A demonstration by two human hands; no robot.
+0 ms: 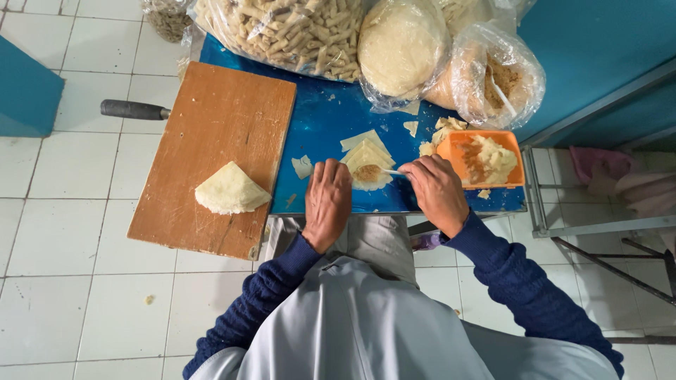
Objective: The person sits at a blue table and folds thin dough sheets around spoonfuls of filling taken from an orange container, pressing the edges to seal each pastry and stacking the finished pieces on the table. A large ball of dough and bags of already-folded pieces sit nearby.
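Note:
My left hand [327,200] rests on the blue table [320,127], its fingers touching the near left edge of a small stack of pale triangular dough sheets [367,156]. A dab of brown filling [367,172] lies on the top sheet. My right hand [438,191] grips a thin white spoon [391,172] whose tip reaches the filling. Just right of that hand stands an orange tray [458,151] with pale and brown filling in it.
A wooden board [211,127] on the left carries a stack of triangular sheets [230,190]; a dark handle [134,110] sticks out behind it. Plastic bags of finished rolls [289,32], round dough sheets [401,46] and crumbs [496,74] crowd the far edge. Metal frame at right [598,225].

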